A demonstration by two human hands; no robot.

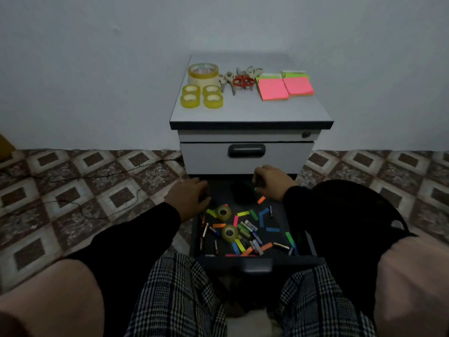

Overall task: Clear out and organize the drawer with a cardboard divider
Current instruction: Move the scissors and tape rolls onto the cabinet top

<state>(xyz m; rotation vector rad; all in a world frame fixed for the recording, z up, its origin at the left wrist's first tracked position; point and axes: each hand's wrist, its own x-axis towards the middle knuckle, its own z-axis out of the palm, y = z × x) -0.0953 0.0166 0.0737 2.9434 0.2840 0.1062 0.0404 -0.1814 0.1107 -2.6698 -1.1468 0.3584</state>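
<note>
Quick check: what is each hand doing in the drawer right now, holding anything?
Left hand: fingers curled at the drawer's back left; whether it holds anything cannot be told.
Right hand: fingers curled, apparently pinching a small green strip.

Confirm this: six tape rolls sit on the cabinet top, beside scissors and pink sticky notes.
Not quite. The head view shows five tape rolls on the cabinet top: one large, four small. The scissors and pink sticky notes are beside them as stated.
</note>
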